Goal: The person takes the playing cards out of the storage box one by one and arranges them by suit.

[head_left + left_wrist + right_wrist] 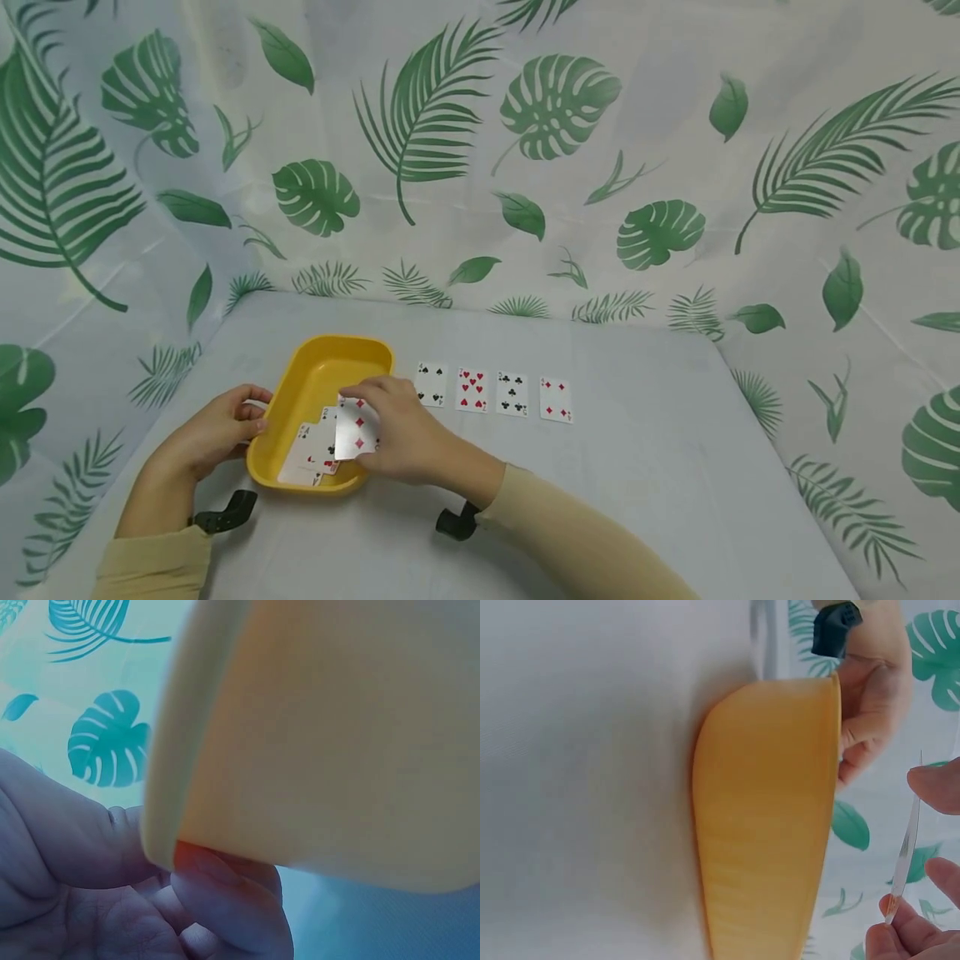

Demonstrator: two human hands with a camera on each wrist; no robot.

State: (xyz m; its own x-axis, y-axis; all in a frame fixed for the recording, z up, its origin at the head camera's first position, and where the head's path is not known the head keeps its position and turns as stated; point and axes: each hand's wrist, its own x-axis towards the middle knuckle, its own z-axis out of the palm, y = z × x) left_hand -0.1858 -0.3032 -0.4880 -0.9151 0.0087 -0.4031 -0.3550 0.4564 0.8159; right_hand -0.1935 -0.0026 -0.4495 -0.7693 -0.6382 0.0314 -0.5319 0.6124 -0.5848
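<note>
A yellow plastic tray (333,367) stands on the table's left part, its side wall (769,802) large in the right wrist view. My left hand (213,429) pinches the tray's left rim between thumb and fingers; the left wrist view shows this grip (217,900) close up. Over the tray's right side, my right hand (408,433) holds a playing card (351,433) with red diamonds by its edges. In the right wrist view that card (904,859) is seen edge-on, above the rim. Several other cards (303,458) lie overlapping inside the tray.
To the right of the tray lies a row of face-up cards: spades (431,385), hearts (472,390), clubs (512,393) and diamonds (556,400). A white cloth (675,467) covers the table. Leaf-printed curtains (465,183) hang behind and beside it.
</note>
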